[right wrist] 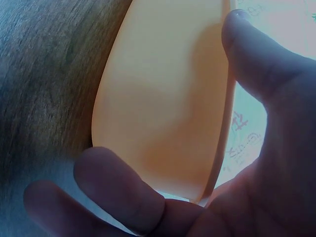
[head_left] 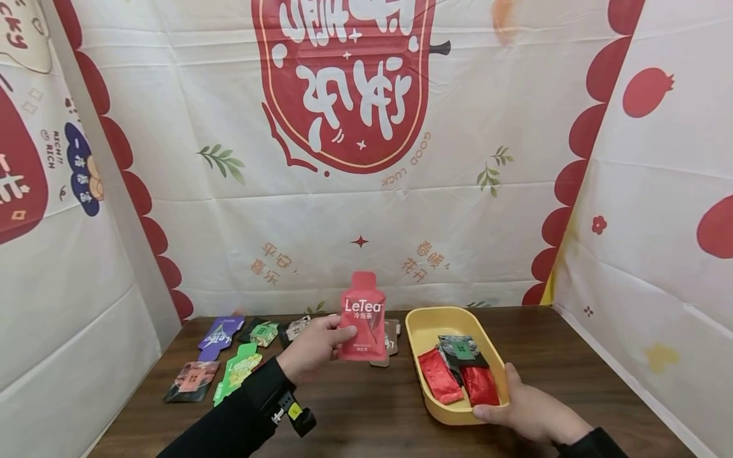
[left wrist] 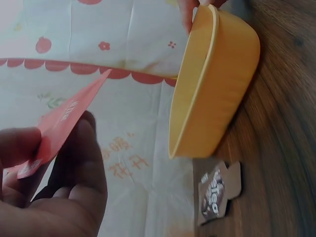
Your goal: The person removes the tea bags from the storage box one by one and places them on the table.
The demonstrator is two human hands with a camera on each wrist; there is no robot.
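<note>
Head view, nearest first: the right hand grips the near right corner of a yellow tray, thumb over the rim and fingers curled under its outer wall; the right wrist view shows the same hold, with the thumb on the rim and the fingers beneath. The tray rests on the dark wooden table, right of centre. Inside it lie two red packets side by side, with a dark packet partly over them at the back.

Left of the tray, the left hand pinches a pink pouch by its lower left edge, holding it upright above the table, its printed face toward the camera. The pouch sits just beside the tray's left rim but apart from it. The left wrist view shows the pouch edge-on between thumb and fingers, with the tray wall beyond.

Behind the pouch a brown pouch lies flat on the table. Farther left lie a purple pouch, a green pouch, a small dark packet and a few smaller packets near the back. A white cloth printed in red hangs behind the table.
</note>
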